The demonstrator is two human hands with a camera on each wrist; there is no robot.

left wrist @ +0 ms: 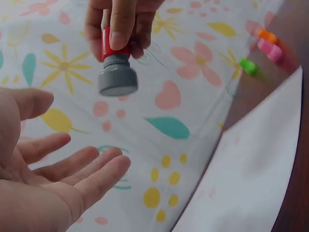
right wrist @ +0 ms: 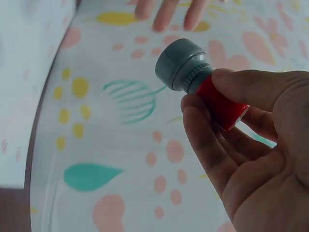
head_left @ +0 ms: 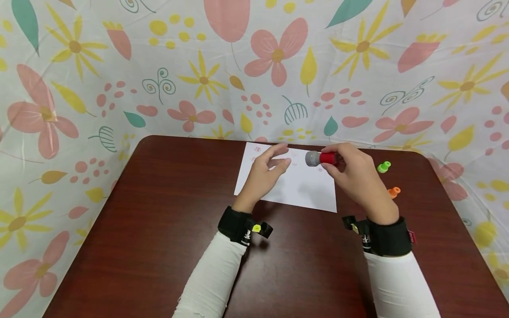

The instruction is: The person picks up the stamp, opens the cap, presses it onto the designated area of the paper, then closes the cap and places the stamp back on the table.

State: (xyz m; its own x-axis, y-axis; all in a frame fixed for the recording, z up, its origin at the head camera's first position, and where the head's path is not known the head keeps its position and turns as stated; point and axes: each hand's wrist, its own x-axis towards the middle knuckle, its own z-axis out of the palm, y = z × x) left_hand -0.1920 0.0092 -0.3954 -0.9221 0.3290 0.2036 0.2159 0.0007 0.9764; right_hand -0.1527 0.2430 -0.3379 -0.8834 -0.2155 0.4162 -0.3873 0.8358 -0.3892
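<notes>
In the head view my right hand (head_left: 358, 176) holds a red stamp (head_left: 328, 158) with a grey cap, raised above the paper. The right wrist view shows the thumb and fingers pinching the red body, while the grey cap (right wrist: 179, 63) points away from the palm. My left hand (head_left: 260, 179) hovers over the left part of the paper, its fingers loosely bent and parted, holding nothing. A gap separates it from the grey cap. Below both hands lies a white sheet of paper (head_left: 294, 190) bearing several small red stamp marks (head_left: 257, 149).
Right of the paper stand a green stamp (head_left: 383, 167) and an orange stamp (head_left: 394, 192), the latter partly behind my right wrist. A pink stamp (left wrist: 269, 50) shows in the left wrist view. Behind the dark wooden table (head_left: 167, 221) hangs a patterned cloth (head_left: 159, 119).
</notes>
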